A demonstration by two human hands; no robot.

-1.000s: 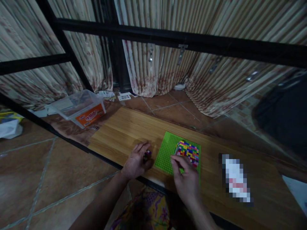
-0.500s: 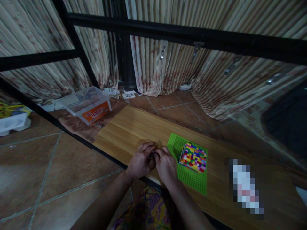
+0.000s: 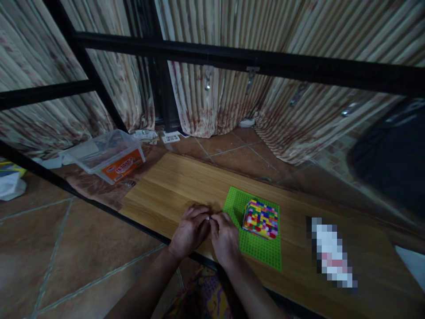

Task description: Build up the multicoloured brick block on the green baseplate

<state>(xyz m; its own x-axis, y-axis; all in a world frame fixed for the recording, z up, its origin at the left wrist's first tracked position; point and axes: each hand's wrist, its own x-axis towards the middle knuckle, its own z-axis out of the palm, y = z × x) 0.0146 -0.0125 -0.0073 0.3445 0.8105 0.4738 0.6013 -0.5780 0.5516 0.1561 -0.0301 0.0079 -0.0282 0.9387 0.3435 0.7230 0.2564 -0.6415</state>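
My left hand (image 3: 190,229) and my right hand (image 3: 224,235) meet at the fingertips over the near part of the wooden board (image 3: 172,177). Both are closed in a pinch. A tiny pale spot shows between the fingertips; it is too small to name. Just right of my right hand lies a green studded baseplate (image 3: 260,254). On it stands a low block of toy bricks (image 3: 262,219) in many colours.
A clear plastic box (image 3: 109,155) with an orange label stands beyond the board's left end. A pixelated pale object (image 3: 332,254) lies on the board at the right. A dark metal frame (image 3: 212,55) crosses in front of striped curtains (image 3: 212,102).
The view has shifted a little, so most things sit slightly further left. My hands remain together, their fingers slightly changed, and the pale spot between them now shows.
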